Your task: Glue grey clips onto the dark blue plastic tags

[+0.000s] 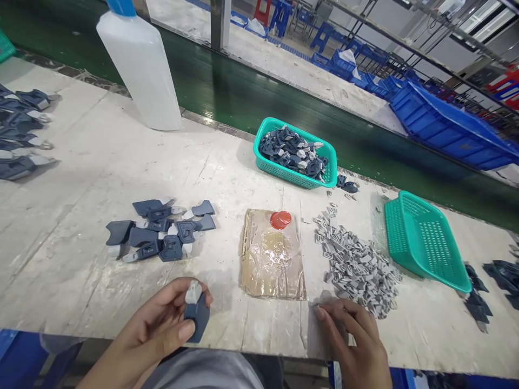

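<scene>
Dark blue part (197, 316) with grey insert being gripped by left hand (162, 329), left of cardboard pad (272, 256); right hand (352, 340) ungripped, fingertips being pressed at grey clip pile (357, 267) right of pad; insert judged liable to be dislodged, pile scattered

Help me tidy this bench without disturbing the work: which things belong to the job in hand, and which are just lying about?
In use:
- dark blue part with a grey insert, held in the left hand
- pile of grey inserts, touched by the right hand
- finished parts
- basket of blue parts

Lying about:
- white bottle
- tipped empty basket
- cardboard pad with red blob
</scene>
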A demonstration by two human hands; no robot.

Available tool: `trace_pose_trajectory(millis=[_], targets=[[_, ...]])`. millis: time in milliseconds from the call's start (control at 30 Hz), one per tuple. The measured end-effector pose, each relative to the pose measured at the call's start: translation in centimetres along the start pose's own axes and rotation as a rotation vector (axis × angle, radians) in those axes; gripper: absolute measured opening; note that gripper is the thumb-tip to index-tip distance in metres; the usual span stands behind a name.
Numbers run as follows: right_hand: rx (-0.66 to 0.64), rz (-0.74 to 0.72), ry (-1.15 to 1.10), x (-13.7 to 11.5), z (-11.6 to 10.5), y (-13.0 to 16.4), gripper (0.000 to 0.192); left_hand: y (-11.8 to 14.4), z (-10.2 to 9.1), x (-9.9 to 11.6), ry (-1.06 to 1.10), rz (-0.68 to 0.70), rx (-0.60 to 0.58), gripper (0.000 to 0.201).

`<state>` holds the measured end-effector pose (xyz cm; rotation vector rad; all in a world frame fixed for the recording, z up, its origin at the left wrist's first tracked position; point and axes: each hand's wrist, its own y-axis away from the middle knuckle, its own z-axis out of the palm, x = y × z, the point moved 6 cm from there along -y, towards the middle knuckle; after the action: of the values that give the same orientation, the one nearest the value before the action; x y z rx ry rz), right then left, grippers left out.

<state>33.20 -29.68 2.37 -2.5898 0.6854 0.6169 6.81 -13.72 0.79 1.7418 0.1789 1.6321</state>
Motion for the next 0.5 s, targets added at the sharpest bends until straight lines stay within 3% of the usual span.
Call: trace_pose_trajectory(millis=[100, 200, 367, 500], targets=[[-0.01, 0.077, -0.059, 0.08, 0.27, 0.23, 0.016, 0.15, 0.32, -0.54, 0.173, -0.117, 0.019, 0.033], [0.006, 0.103, -0.049, 0.44, 0.1, 0.25, 0.016, -0.06, 0.43, -0.88, 0.179, -0.111, -0.025, 0.032], [-0.017, -0.02, 0.028, 0.41, -0.22, 0.12, 0.013, -0.36, 0.54, -0.9, 0.203, -0.091, -0.096, 0.031], [-0.027, -0.013, 0.065, 0.39, -0.49, -0.04, 0.019, 0.16, 0.73, -0.6, 0.305, -0.177, -0.007, 0.035]])
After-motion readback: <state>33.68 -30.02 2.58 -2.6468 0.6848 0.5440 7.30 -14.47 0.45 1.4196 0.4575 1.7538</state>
